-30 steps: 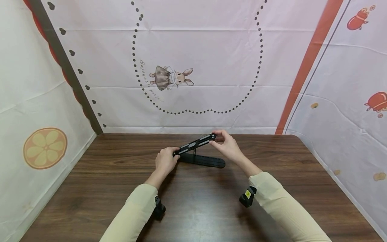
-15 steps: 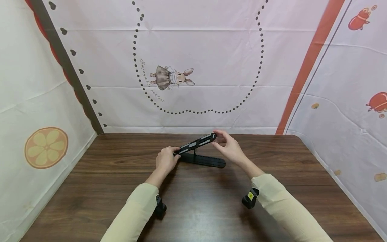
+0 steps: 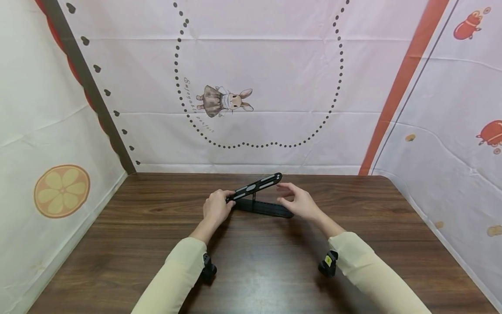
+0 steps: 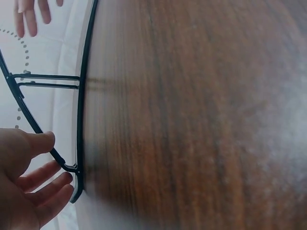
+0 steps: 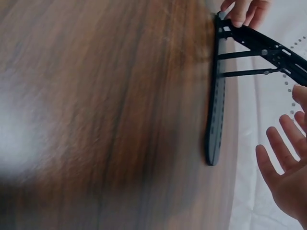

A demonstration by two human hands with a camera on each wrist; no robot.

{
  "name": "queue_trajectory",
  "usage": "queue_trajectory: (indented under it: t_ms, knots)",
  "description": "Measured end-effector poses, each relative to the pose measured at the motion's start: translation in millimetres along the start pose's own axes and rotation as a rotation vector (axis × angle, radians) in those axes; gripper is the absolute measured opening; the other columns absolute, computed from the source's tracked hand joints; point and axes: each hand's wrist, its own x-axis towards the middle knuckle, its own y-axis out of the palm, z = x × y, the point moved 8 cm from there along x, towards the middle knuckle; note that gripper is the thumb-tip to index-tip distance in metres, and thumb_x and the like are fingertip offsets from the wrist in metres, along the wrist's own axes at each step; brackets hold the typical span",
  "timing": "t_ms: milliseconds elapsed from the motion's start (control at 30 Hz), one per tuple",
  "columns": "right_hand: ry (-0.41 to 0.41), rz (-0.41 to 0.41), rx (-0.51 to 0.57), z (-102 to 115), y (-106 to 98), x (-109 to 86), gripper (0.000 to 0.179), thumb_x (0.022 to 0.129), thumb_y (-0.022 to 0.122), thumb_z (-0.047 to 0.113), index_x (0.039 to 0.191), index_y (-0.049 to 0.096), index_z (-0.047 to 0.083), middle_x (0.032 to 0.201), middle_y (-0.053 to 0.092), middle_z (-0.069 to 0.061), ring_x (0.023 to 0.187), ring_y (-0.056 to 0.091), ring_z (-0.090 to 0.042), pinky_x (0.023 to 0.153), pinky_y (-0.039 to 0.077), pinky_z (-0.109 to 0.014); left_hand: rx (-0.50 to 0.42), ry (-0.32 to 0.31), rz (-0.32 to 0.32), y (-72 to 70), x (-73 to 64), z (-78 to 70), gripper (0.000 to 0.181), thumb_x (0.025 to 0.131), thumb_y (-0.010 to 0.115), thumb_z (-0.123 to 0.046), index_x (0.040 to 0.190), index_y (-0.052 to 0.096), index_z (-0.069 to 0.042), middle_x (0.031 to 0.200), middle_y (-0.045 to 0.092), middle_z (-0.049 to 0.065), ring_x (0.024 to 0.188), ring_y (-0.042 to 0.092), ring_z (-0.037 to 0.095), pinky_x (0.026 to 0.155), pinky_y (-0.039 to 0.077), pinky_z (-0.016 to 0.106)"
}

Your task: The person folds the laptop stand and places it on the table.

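Note:
A black folding laptop stand [image 3: 251, 188] rests on the table towards its far edge. Its upper arm, with grey pads, slopes up to the right over the flat base bar [image 3: 270, 209]. Thin struts [image 5: 244, 73] prop the two apart, as the right wrist view shows. At the low hinged end, my left hand [image 3: 215, 207] pinches the upper arm between thumb and fingers. My right hand [image 3: 300, 202] hovers beside the raised end, fingers loosely bent and apart from the stand, holding nothing.
The brown wooden table [image 3: 251, 266] extends towards me. Behind it hangs a white printed cloth [image 3: 282, 87], with further cloth at both sides. A small black wrist camera [image 3: 328, 264] sits on the right sleeve; another one is on the left.
My right hand has come off the raised end of the upper arm and moved down and slightly right. The left hand keeps its hold, and the stand's angle looks the same.

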Motion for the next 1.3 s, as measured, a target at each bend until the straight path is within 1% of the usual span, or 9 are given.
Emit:
queue_trajectory:
  t_ms: [167,367,500,700,900,1067,1167,1200,1300]
  knots:
    - [-0.016,0.024,-0.046,-6.0,4.3,-4.6,0.043,0.087,0.064,0.018,0.128,0.052,0.01,0.126,0.056,-0.01,0.107,0.058,-0.028,0.081,0.05,-0.044,-0.009,-0.01,-0.002,0.7,-0.6,1.7,0.031,0.082,0.069,-0.025,0.113,0.067,-0.025,0.104,0.064,0.007,0.074,0.06,0.023,0.053,0.044,0.033]
    - [-0.037,0.019,-0.156,-12.8,7.2,-7.1,0.044,0.084,0.067,0.018,0.123,0.055,0.005,0.121,0.059,-0.011,0.103,0.06,-0.028,0.084,0.048,-0.044,-0.009,-0.009,-0.011,1.7,-0.9,2.9,0.031,0.082,0.069,-0.025,0.113,0.067,-0.026,0.102,0.065,0.007,0.072,0.059,0.023,0.051,0.043,0.032]
    - [-0.011,0.04,-0.215,-20.0,10.9,-9.1,0.045,0.083,0.068,0.02,0.122,0.056,0.004,0.115,0.061,-0.012,0.101,0.06,-0.029,0.085,0.048,-0.045,-0.014,-0.011,-0.007,1.9,-1.1,3.0,0.032,0.082,0.069,-0.025,0.114,0.066,-0.025,0.104,0.064,0.007,0.067,0.057,0.021,0.048,0.04,0.03]
    - [0.023,0.076,-0.283,-24.5,15.3,-14.0,0.046,0.083,0.068,0.022,0.123,0.055,0.004,0.113,0.06,-0.012,0.101,0.059,-0.029,0.083,0.048,-0.045,-0.017,-0.013,-0.004,2.1,-2.2,2.3,0.032,0.083,0.069,-0.025,0.115,0.066,-0.026,0.105,0.065,0.007,0.067,0.057,0.021,0.047,0.039,0.029]
    - [0.013,0.08,-0.393,-28.7,18.2,-15.6,0.044,0.081,0.069,0.022,0.12,0.058,0.004,0.108,0.06,-0.01,0.098,0.058,-0.026,0.083,0.046,-0.043,-0.015,-0.023,-0.004,1.9,-1.6,2.0,0.031,0.082,0.069,-0.026,0.114,0.066,-0.026,0.102,0.066,0.004,0.07,0.059,0.021,0.049,0.04,0.03]
    - [0.036,0.079,-0.45,-33.8,19.2,-15.3,0.041,0.08,0.07,0.021,0.116,0.061,0.005,0.106,0.059,-0.01,0.097,0.056,-0.029,0.083,0.046,-0.046,-0.015,-0.037,-0.002,2.0,-0.8,3.3,0.031,0.082,0.069,-0.027,0.113,0.066,-0.026,0.102,0.068,0.002,0.064,0.057,0.019,0.046,0.038,0.029]
    - [0.012,0.062,-0.458,-33.1,18.6,-15.8,0.037,0.078,0.07,0.02,0.111,0.063,0.006,0.101,0.059,-0.01,0.092,0.056,-0.03,0.079,0.046,-0.046,-0.011,-0.043,-0.007,1.6,-0.5,4.5,0.031,0.082,0.069,-0.027,0.112,0.067,-0.027,0.099,0.068,0.0,0.064,0.057,0.019,0.046,0.038,0.029]
    - [-0.016,0.048,-0.469,-36.0,19.1,-15.3,0.036,0.079,0.069,0.023,0.11,0.064,0.007,0.099,0.059,-0.01,0.09,0.056,-0.029,0.076,0.046,-0.044,-0.01,-0.044,-0.008,1.4,-0.5,4.8,0.03,0.082,0.069,-0.027,0.112,0.067,-0.027,0.098,0.068,-0.001,0.064,0.057,0.019,0.046,0.038,0.029]
    - [-0.035,0.039,-0.482,-35.5,18.4,-15.8,0.033,0.079,0.069,0.024,0.107,0.065,0.007,0.096,0.058,-0.009,0.086,0.055,-0.028,0.073,0.046,-0.043,-0.009,-0.042,-0.011,1.7,-0.7,5.3,0.03,0.082,0.069,-0.027,0.112,0.067,-0.027,0.095,0.068,-0.002,0.064,0.057,0.019,0.047,0.038,0.029]
